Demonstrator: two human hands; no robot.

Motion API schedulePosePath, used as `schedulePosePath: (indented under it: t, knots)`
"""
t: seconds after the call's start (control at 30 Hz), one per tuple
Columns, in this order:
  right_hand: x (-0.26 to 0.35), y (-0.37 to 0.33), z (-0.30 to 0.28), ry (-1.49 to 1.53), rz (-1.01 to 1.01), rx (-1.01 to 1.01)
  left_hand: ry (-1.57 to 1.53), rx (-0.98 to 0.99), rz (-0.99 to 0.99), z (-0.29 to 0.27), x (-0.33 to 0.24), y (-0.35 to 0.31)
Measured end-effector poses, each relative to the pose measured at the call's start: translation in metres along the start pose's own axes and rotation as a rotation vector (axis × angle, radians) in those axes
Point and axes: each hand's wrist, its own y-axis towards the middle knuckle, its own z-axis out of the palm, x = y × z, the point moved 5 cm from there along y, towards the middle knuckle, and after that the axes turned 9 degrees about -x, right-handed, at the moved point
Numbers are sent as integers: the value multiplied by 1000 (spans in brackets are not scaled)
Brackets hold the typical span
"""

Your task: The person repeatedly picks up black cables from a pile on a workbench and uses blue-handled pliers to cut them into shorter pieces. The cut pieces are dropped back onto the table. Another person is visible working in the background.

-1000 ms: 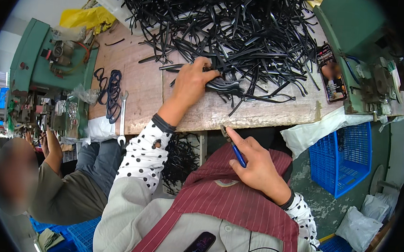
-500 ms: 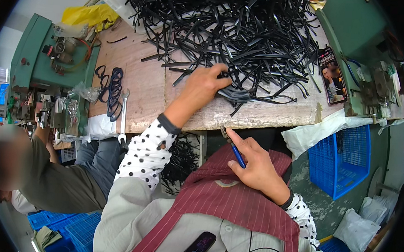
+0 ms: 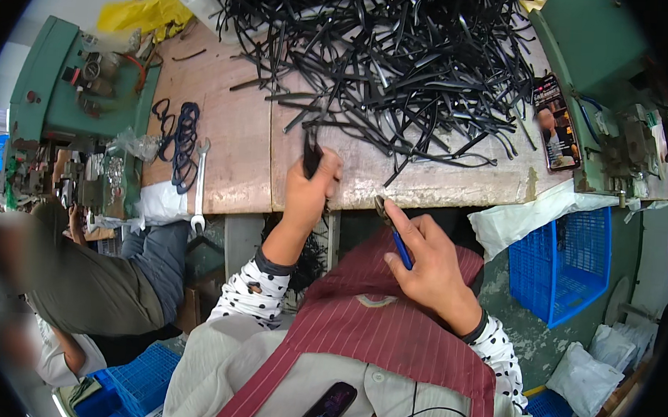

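At the table's [image 3: 233, 151] near edge, the left hand [image 3: 308, 195] pinches black strips [image 3: 311, 157] while the right hand [image 3: 432, 273] grips blue-handled pliers [image 3: 402, 247].

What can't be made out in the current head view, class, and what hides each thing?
Head view, all three:
1. How many black strips the left hand holds: its grip covers them.
2. Handle ends of the blue-handled pliers: the right hand covers them.
3. Far side of the pile: cut off by the top edge.
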Motion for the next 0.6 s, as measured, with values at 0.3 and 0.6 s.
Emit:
schedulePosePath:
  t: [0.3, 0.6]
  knots:
    - [31, 11, -2, -316, -368, -96, -741, 325, -507, 28, -33, -28]
    - [35, 7, -3, -287, -356, -14, -877, 416, -502, 29, -32, -32]
